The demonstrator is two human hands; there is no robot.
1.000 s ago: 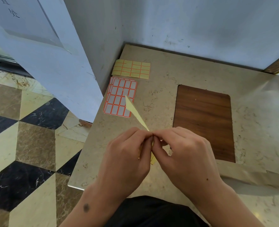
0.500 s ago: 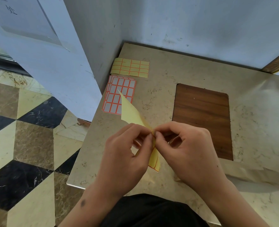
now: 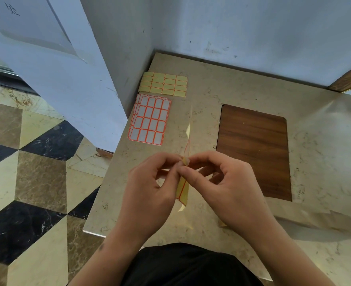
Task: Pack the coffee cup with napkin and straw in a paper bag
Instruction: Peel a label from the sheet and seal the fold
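My left hand [image 3: 150, 188] and my right hand [image 3: 222, 186] meet above the near part of the marble counter [image 3: 201, 230]. Both pinch a yellow label sheet with orange lines [image 3: 182, 190], held almost edge-on between the fingertips. Its upper part is blurred. A brown paper bag [image 3: 319, 219] lies flat at the right, partly under my right wrist. No coffee cup, napkin or straw is in view.
A stack of white label sheets with orange borders [image 3: 150, 120] and a yellow label sheet [image 3: 163, 84] lie at the counter's far left, by the grey wall. A dark wooden inlay [image 3: 253, 149] sits mid-counter. The counter's left edge drops to a patterned marble floor.
The held yellow sheet has turned from showing its face to nearly edge-on. My fingertips have shifted slightly along it while both hands stayed in place.
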